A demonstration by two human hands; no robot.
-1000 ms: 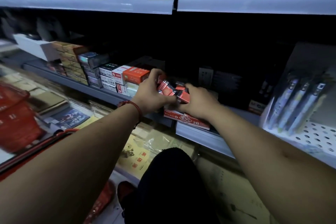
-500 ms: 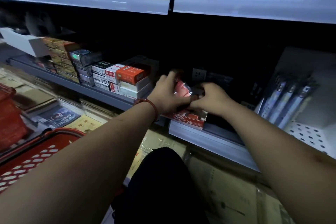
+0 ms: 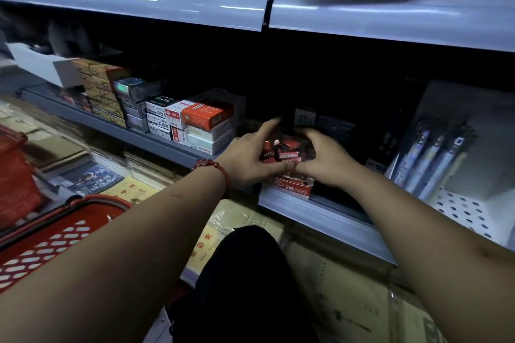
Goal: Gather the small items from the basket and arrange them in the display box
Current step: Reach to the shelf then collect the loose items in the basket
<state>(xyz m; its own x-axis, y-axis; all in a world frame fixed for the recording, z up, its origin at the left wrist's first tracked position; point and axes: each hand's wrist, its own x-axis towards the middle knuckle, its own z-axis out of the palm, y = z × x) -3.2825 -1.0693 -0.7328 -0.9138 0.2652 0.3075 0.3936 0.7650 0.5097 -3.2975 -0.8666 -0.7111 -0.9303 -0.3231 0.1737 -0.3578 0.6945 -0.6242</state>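
Note:
A red display box (image 3: pixel 292 187) marked "2B" stands at the front of the middle shelf. Several small red packets (image 3: pixel 287 151) lie piled in it. My left hand (image 3: pixel 250 157), with a red bead bracelet at the wrist, rests on the left side of the pile, fingers spread, index finger raised. My right hand (image 3: pixel 326 160) cups the right side of the pile, fingers curled over the packets. The thumbs nearly meet at the box's front. The red perforated basket (image 3: pixel 55 234) sits at the lower left; its inside is hidden.
Stacked stationery boxes (image 3: pixel 195 125) stand left of the display box on the grey shelf (image 3: pixel 320 211). Packaged pens (image 3: pixel 429 159) lean on a white perforated rack at right. An upper shelf overhangs. Books lie on the lower level, and my dark-clad knee (image 3: pixel 245 281) is below.
Both hands have lowered the packets from above the box into it and now spread over the pile. The view has tilted, showing more of the red basket.

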